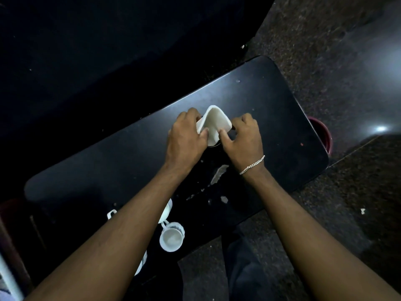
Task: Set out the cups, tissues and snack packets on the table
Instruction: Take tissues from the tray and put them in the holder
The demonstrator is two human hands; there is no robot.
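At the middle of the dark table (271,109), both hands are pinching one white tissue (214,122). The left hand (186,137) holds its left edge between thumb and fingers, and the right hand (243,137) holds the right edge the same way. The tissue stands up like a little tent — folded, with the fold at the top. Something round and pale peeks out just under it (it may be a cup, but I cannot tell).

I think the tissue is very light and soft. It bends and can tear, so a gentle pinch at the edges or corners looks best. Pulling hard would probably rip it.

Closer to the person, near the table's front edge, sits a white cup (171,238) with its handle pointing up and left. It looks hard and smooth, and it could break if dropped — the handle or the rim seems a good place to hold it. More white cups hide partly under the left arm, so I cannot count them. No snack packets show. Small white scraps (219,173) lie on the table between the arms.
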